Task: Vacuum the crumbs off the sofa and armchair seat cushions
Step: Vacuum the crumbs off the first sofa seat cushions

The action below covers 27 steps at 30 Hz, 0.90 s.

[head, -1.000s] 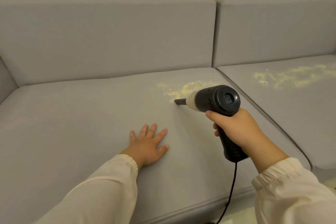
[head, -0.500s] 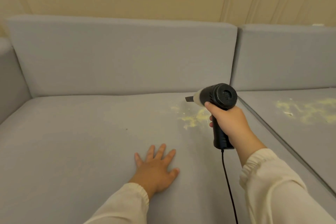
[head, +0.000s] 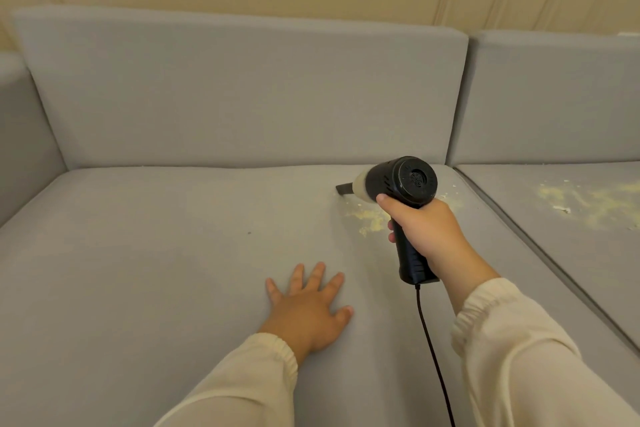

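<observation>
Black, pistol-shaped handheld vacuum (head: 398,184) sits right of frame centre, its handle gripped by the right hand (head: 427,229), dark nozzle touching the grey seat cushion (head: 156,253). Yellow crumbs (head: 372,217) lie just below the nozzle; more crumbs (head: 588,199) dot the right-hand cushion. Lower centre, the left hand (head: 308,305) presses flat, fingers spread. Bare cushion stretches toward the left frame edge.

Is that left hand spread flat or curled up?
Spread flat: the left hand presses palm-down on the seat cushion, its fingers straight and fanned apart.
</observation>
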Each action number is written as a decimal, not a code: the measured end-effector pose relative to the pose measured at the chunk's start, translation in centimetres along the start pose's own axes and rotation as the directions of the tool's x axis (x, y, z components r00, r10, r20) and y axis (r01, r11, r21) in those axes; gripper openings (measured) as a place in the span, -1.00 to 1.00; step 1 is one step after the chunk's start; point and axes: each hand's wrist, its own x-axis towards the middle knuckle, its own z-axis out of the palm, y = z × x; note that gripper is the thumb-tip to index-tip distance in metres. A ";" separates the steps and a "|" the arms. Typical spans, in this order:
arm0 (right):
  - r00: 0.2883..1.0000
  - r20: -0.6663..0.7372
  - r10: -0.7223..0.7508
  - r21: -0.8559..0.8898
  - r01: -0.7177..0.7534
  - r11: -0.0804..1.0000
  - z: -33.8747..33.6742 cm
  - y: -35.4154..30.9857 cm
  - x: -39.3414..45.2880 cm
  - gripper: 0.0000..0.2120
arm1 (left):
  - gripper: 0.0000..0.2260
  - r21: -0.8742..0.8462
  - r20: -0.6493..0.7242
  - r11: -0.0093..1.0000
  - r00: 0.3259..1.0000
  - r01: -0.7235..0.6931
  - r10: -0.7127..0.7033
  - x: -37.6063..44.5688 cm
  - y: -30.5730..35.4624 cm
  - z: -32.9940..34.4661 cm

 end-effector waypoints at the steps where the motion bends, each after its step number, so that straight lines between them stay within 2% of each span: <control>1: 1.000 0.007 -0.004 -0.019 0.004 1.000 0.0 0.0 -0.1 -0.76 | -0.38 -0.003 0.001 1.000 1.000 0.000 0.000 -0.1 0.0 0.0; 7: 0.998 0.057 -0.012 -0.024 0.013 1.000 0.1 0.0 -0.5 -0.79 | -0.38 -0.009 0.009 1.000 1.000 0.003 -0.003 -0.3 0.1 -0.3; 14: 0.982 0.188 -0.018 -0.075 0.033 0.997 1.1 -0.2 -1.1 -0.78 | -0.38 -0.006 0.038 1.000 0.999 0.010 -0.010 -0.2 0.2 -0.6; 16: 0.990 0.137 -0.033 -0.057 0.041 0.998 0.9 -0.5 -1.0 -0.78 | -0.38 -0.012 0.034 1.000 0.999 0.008 -0.007 -0.2 0.1 -0.6; 21: 0.992 -0.120 -0.042 -0.031 0.039 0.999 -0.5 0.4 -0.3 -0.78 | -0.37 -0.018 0.010 1.000 1.000 0.008 -0.007 -0.2 0.1 -0.3; 27: 0.997 -0.074 0.014 0.019 -0.012 1.000 -1.0 0.5 -1.1 -0.85 | -0.37 -0.019 0.011 1.000 1.000 0.011 -0.011 -0.1 0.2 -0.1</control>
